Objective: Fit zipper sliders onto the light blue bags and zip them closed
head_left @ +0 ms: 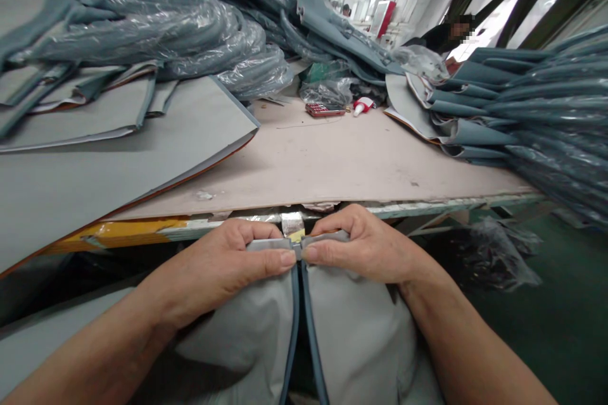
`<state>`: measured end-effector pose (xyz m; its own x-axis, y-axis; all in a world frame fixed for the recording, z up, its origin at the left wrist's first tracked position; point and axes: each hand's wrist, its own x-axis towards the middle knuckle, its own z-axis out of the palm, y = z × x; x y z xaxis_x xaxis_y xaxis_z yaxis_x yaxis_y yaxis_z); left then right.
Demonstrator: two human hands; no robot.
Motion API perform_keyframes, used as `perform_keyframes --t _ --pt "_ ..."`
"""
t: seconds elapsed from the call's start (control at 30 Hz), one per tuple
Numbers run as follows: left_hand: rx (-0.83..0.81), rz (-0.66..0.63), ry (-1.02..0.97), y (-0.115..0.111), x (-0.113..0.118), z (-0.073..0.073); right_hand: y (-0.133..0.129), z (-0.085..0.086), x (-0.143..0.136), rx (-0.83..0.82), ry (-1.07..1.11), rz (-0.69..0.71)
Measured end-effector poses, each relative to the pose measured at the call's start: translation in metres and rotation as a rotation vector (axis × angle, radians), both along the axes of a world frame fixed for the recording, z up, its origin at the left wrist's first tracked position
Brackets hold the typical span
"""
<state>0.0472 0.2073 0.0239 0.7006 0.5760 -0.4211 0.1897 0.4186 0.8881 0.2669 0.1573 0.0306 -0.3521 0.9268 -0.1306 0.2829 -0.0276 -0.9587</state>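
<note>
Grey sheet material (351,323) with dark blue edging hangs below the table's front edge, in two panels side by side. My left hand (232,259) pinches the top edge of the left panel, thumb in front and fingers behind. On the other panel, my right hand (365,243) pinches the matching top corner. Both thumb tips nearly meet where the two blue edges come together at the top; lower down a narrow dark gap parts them. A small silvery metal piece (292,223) on the table edge stands right behind the joint. The fingertips behind the material are hidden.
Plastic-wrapped blue-grey bundles (190,38) pile up at the back left, above a large grey sheet (142,171). More folded bundles (546,101) lie at the right. A red phone (325,110) and a red-and-white bottle (363,106) rest on the table (323,164). Another person (437,35) is behind.
</note>
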Motion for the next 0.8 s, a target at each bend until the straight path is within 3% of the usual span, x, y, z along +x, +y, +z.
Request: perform_keyframes --t 0.3,0.8 --pt "-0.069 -0.032 -0.093 -0.0017 0.0047 0.0086 0.0044 -0.0001 -0.0006 -0.009 -0.027 0.041" --pt "-0.097 -0.043 -0.071 -0.0005 -0.0004 0.0019 0.0044 0.002 -0.0001 -0.043 -0.001 0.073"
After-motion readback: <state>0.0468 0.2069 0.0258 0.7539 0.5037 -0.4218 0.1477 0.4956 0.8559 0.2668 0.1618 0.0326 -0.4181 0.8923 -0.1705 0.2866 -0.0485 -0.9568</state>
